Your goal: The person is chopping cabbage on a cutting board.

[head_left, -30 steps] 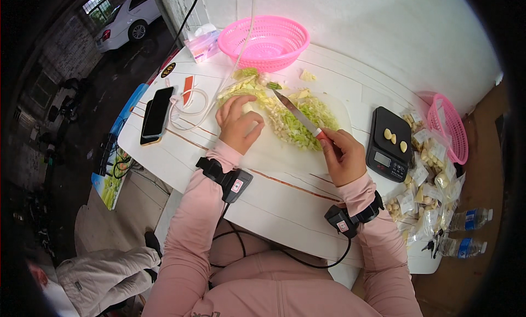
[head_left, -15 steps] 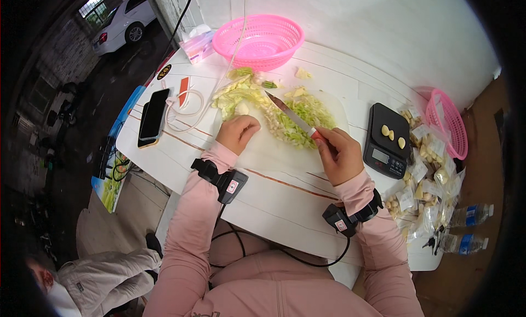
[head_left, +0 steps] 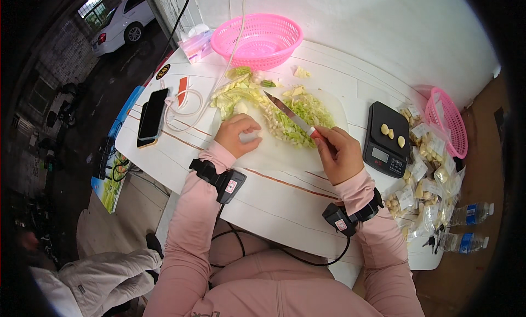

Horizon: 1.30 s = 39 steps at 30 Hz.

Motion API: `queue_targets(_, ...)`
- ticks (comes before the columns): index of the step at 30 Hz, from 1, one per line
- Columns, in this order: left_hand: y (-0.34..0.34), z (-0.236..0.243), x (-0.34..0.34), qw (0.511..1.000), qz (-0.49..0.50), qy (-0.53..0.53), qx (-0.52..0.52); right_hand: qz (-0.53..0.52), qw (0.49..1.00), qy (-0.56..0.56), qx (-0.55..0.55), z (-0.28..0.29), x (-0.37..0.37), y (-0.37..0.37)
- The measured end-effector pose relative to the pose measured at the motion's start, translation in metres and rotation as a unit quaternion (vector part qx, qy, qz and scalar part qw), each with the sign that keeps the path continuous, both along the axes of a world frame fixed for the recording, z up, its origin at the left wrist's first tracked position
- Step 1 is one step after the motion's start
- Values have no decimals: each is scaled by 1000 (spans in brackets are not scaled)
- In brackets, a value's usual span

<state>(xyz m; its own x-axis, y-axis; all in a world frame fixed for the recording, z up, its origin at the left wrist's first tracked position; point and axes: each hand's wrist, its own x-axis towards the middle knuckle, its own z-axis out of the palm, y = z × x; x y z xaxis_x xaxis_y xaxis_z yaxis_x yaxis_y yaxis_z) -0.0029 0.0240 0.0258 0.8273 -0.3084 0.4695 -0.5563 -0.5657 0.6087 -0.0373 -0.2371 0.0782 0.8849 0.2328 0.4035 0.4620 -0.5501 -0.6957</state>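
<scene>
My right hand [head_left: 341, 157] grips a kitchen knife [head_left: 291, 114] by its red and white handle. Its blade slants up and left over a heap of shredded cabbage [head_left: 312, 113] on a white cutting board [head_left: 274, 157]. Left of the heap, my left hand [head_left: 235, 135] is over the board's near left part, fingers curved and thumb apart, with nothing visible in the gap. Just beyond it lie larger pale-green cabbage leaves [head_left: 227, 99]. A small green piece [head_left: 268, 83] sits by the knife tip.
A pink basket [head_left: 257, 59] and a tissue box [head_left: 196, 46] stand at the back. Phones [head_left: 153, 114] and a white cable [head_left: 185, 125] lie left. Right are a black scale [head_left: 377, 139] bearing garlic cloves [head_left: 401, 142], bagged garlic [head_left: 433, 177] and water bottles [head_left: 466, 243]. A person's trousers [head_left: 107, 278] show lower left.
My left hand's fingers have spread away from the thumb, leaving a gap. My right hand and the knife stay nearly where they were.
</scene>
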Motion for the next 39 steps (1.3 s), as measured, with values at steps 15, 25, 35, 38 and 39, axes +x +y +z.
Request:
queue_targets(15,-1,-10,3,998,58,16,7,-27,990,-6,-136,-15,-16,13)
queue_targets(25,-3,-8,3,998,64,15,20,-11,972,20,-234,-6,-34,21)
queue_targets(35,-2,-12,4,998,59,-7,7,7,959,47,-280,-7,-42,26)
queue_targets(38,-2,-13,4,998,56,-5,9,8,954,36,-296,-11,-47,30)
queue_targets(39,-2,-12,4,998,56,-5,9,6,950,15,-311,-14,-49,31)
